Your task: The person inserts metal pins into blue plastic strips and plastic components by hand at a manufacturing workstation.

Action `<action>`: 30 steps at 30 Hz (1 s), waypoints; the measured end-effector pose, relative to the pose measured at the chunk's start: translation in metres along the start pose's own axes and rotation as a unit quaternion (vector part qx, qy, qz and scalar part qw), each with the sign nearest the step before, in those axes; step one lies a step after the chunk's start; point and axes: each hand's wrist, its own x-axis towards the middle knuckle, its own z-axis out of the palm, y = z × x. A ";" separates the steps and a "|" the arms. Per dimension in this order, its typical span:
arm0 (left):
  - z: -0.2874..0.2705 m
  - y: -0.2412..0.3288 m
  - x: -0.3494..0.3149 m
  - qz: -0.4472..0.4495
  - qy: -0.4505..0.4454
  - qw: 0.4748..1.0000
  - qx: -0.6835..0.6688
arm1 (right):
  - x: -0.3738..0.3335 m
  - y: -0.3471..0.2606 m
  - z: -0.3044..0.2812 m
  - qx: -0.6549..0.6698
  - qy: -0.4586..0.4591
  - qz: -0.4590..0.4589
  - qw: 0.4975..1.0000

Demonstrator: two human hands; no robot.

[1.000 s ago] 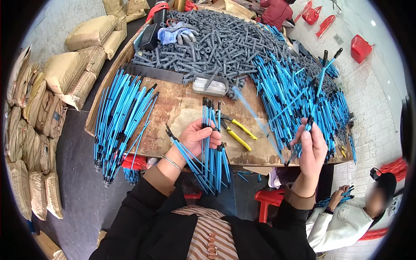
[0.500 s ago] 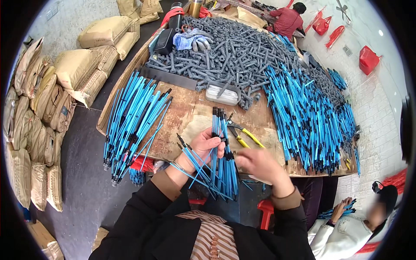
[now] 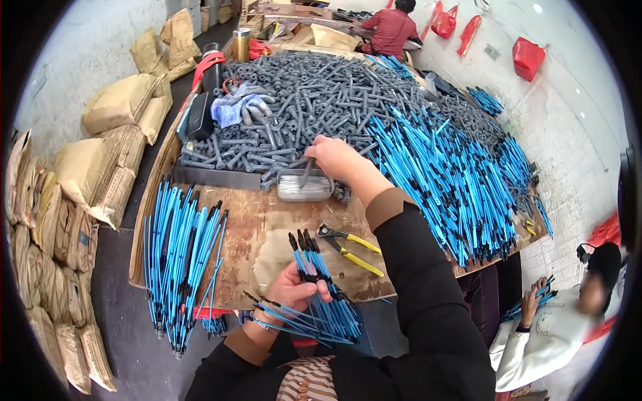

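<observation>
Blue rods [image 3: 319, 294] are sitting clamped in the left hand [image 3: 294, 289]; the right hand [image 3: 332, 157] is pinching a grey piece [image 3: 305, 172] at twelve o'clock on the bench [image 3: 267, 234].

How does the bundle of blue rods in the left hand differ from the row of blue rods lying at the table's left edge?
The bundle of blue rods with black tips is gripped in the left hand and fans out loosely, overhanging the table's near edge; the row of blue rods lies untouched, roughly parallel, on the wooden table. The bundle holds fewer rods than the row. Both are thin blue rods with black ends.
</observation>
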 end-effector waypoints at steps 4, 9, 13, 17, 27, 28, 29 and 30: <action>0.000 -0.002 -0.005 -0.018 0.015 1.000 -0.016 | 0.000 0.017 -0.019 0.109 0.266 0.073 0.955; -0.006 -0.001 -0.001 0.002 0.011 1.000 -0.023 | -0.052 0.092 -0.024 0.045 0.267 0.282 0.920; -0.011 -0.002 -0.003 0.011 -0.022 0.998 -0.063 | -0.110 0.180 0.004 0.030 0.301 0.449 0.841; -0.017 -0.004 -0.012 0.001 -0.007 0.995 -0.096 | -0.115 0.227 0.025 0.020 0.287 0.446 0.847; -0.018 -0.008 -0.011 0.023 0.008 0.999 -0.026 | -0.086 0.252 0.023 0.104 0.129 0.314 0.935; -0.018 -0.007 -0.011 0.025 0.009 0.999 -0.026 | -0.088 0.246 0.021 0.102 0.128 0.314 0.935; -0.018 -0.006 -0.010 0.027 0.008 0.999 -0.026 | -0.089 0.238 0.020 0.087 0.133 0.309 0.938; -0.017 -0.005 -0.010 0.031 0.006 0.999 -0.026 | -0.089 0.229 0.016 0.070 0.140 0.304 0.940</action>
